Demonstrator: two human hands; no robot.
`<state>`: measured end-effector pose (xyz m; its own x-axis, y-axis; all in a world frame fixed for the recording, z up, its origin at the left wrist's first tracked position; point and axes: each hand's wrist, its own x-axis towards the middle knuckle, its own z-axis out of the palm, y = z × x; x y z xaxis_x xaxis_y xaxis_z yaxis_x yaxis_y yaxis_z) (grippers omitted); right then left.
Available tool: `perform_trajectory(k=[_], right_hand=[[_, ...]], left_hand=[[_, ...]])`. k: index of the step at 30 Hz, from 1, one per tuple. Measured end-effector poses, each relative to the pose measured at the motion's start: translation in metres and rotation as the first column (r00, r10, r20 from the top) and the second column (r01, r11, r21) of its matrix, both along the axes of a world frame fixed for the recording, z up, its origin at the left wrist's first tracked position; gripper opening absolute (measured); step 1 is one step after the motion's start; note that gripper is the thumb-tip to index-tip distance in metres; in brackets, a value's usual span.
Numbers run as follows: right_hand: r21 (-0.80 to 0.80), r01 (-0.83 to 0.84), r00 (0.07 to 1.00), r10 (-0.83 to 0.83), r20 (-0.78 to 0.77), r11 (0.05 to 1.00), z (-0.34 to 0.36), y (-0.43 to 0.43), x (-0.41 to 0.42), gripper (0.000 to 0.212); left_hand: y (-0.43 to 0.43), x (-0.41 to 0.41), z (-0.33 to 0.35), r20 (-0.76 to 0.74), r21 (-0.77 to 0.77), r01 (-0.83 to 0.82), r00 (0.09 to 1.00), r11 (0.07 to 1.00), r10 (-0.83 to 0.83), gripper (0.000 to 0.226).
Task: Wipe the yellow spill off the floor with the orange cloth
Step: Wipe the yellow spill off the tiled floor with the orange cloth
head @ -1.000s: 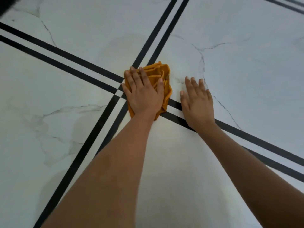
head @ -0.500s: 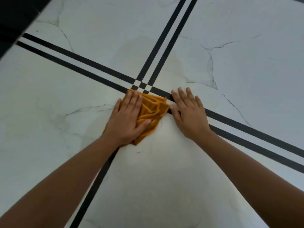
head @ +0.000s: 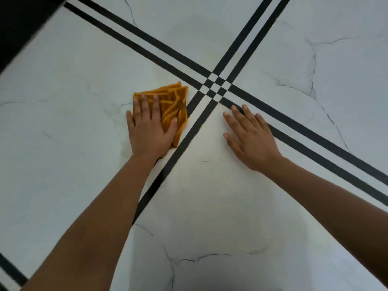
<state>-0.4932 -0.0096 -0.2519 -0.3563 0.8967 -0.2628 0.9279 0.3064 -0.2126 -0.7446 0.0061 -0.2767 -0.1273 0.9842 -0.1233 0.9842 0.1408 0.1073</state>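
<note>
The crumpled orange cloth [head: 175, 103] lies on the white marble floor, left of where the black double stripes cross. My left hand [head: 150, 128] presses flat on the cloth, fingers spread, covering its left and near part. My right hand [head: 249, 135] rests flat and open on the bare floor to the right, fingertips touching one black stripe. Faint yellowish smears [head: 219, 102] show near the stripe crossing and as a pale tint on the tile between my hands. No thick yellow puddle is visible.
White marble tiles with grey veins [head: 312, 66] fill the view. Black double stripes [head: 216, 87] cross ahead of my hands. A dark edge [head: 19, 24] runs along the top left corner.
My left hand has slid the cloth leftward and nearer, from over the stripe crossing onto the left tile. My right hand stayed flat on the floor; the view shifted.
</note>
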Motion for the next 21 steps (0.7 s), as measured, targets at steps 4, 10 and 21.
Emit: perform_trajectory(k=[4, 10, 21], right_hand=[[-0.024, -0.036, 0.999, 0.036, -0.006, 0.999, 0.001, -0.006, -0.009, 0.067], [-0.015, -0.139, 0.990, 0.138, -0.025, 0.990, 0.008, 0.000, -0.041, 0.066], [-0.016, -0.240, 0.966, 0.237, -0.101, 0.971, 0.034, 0.026, -0.089, 0.054]], left_hand=[[-0.047, 0.010, 0.002, 0.023, 0.018, 0.237, 0.971, 0.971, -0.237, 0.082], [-0.055, -0.033, 0.005, -0.004, -0.033, 0.134, 0.991, 0.990, -0.134, 0.078], [-0.057, -0.045, 0.032, 0.342, 0.056, -0.235, 0.918, 0.970, 0.202, 0.056]])
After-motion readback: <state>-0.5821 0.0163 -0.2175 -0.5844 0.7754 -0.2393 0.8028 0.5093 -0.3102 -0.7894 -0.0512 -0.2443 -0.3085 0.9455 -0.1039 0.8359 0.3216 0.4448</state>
